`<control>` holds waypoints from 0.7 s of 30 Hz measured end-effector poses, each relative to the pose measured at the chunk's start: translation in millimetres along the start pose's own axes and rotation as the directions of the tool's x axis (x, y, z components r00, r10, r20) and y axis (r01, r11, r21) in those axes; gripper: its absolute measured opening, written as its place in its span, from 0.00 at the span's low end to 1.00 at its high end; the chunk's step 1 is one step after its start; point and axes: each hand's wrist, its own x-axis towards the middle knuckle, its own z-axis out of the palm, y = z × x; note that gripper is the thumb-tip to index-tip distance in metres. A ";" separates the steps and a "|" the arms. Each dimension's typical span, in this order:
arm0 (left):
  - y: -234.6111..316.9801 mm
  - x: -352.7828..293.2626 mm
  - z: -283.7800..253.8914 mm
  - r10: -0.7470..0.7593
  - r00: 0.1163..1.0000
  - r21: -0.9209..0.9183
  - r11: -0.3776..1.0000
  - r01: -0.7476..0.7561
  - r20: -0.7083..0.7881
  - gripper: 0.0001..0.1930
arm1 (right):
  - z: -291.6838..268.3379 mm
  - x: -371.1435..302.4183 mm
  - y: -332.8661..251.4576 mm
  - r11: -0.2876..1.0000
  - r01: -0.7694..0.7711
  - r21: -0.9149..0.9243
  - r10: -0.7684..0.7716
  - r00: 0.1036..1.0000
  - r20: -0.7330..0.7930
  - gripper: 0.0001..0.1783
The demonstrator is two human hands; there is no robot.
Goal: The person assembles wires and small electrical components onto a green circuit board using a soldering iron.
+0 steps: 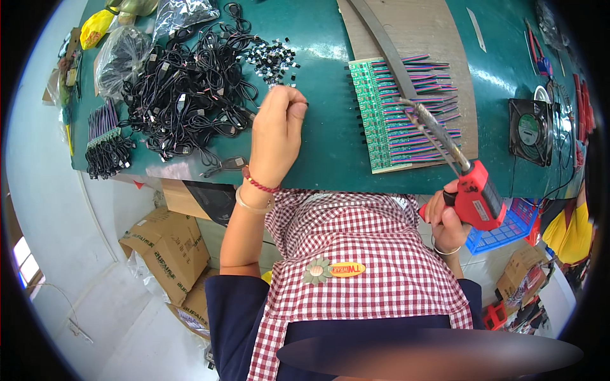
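The left hand [277,130] is raised over the green desk [327,152], its grip closed with thumb and forefinger pinching 1 small dark piece [307,104], mostly hidden by the fingers. Just beyond this hand lies a loose scatter of small black connectors [273,58], and to its left spreads a big tangle of black cables [190,89]. At the tangle's left edge sits a smaller bundle of cabled boards [109,146], with a clear plastic bag [121,60] and a yellow bag [96,28] behind. The right hand [448,219], near the front edge of the desk, has its grip wrapped around the handle of a red soldering gun [486,197], whose metal barrel slants up and to the left over the wired panel; whether its tip touches anything I cannot tell. That panel, a row of green circuit boards [370,114] with dark, pink and blue wires [438,82] trailing to the right, lies on a brown sheet [454,38] on the desk, right of the left hand. A flat grey metal bar [386,47] lies across the wires. Farther right stands a black fan [529,130], and below the desk is a blue basket [502,232].
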 end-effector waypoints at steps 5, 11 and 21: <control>54.4 -20.5 -3.9 -0.171 0.942 -0.780 0.529 0.334 0.287 0.05 | 37.3 23.4 -8.3 0.969 -0.122 0.213 0.112 0.992 0.054 0.22; 14.9 -7.9 22.2 -0.238 0.971 -0.359 0.909 0.211 -0.033 0.03 | 60.2 37.1 -8.8 0.954 -0.213 0.213 0.192 0.974 0.117 0.21; 59.7 -26.8 -1.4 -0.174 0.969 -0.779 0.577 0.247 0.178 0.03 | 58.4 35.6 -5.5 0.955 -0.244 0.170 0.244 0.970 0.021 0.22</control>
